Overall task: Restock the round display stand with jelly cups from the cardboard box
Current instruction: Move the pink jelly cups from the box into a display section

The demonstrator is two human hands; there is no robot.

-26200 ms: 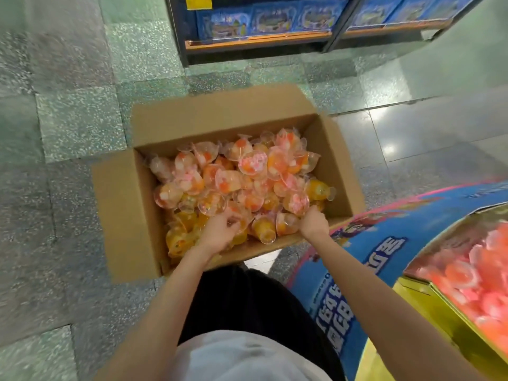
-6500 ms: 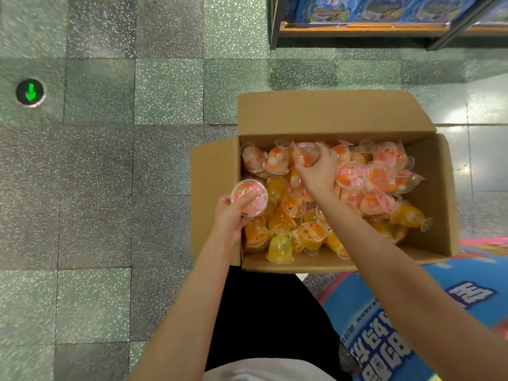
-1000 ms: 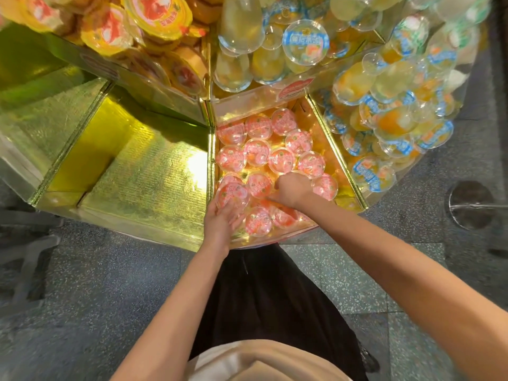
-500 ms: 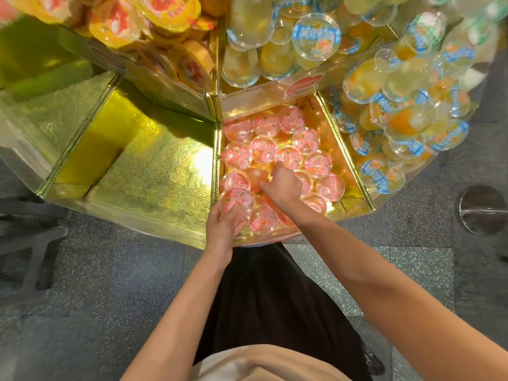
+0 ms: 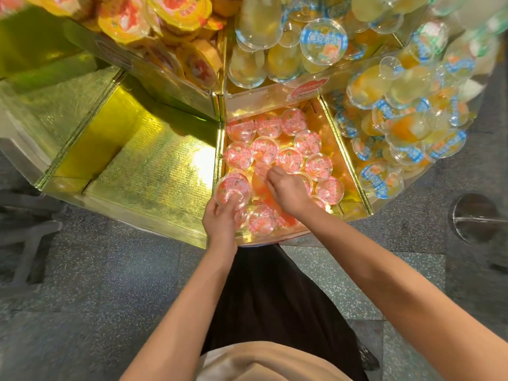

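The round display stand point(image 5: 219, 149) has gold wedge compartments. The one in front of me holds several pink-lidded jelly cups point(image 5: 265, 149) lying lid up. My left hand point(image 5: 220, 220) is at the compartment's front left corner and holds a pink-lidded jelly cup point(image 5: 232, 189) by its near edge. My right hand point(image 5: 288, 189) reaches into the middle of the compartment with fingers curled down, pinching a blurred pink jelly cup point(image 5: 261, 168) over a gap between the others. The cardboard box is out of view.
The gold compartment point(image 5: 143, 160) to the left is bare. Yellow-lidded cups point(image 5: 176, 12) and clear cups point(image 5: 324, 41) fill the tier above. Blue-lidded cups point(image 5: 398, 130) fill the right compartment. A metal floor disc point(image 5: 478, 215) lies right; a grey frame point(image 5: 27, 237) stands left.
My right hand has moved from the compartment's front edge back to its middle. My left hand has lifted its cup slightly farther in. Earlier still, both hands were in the box.
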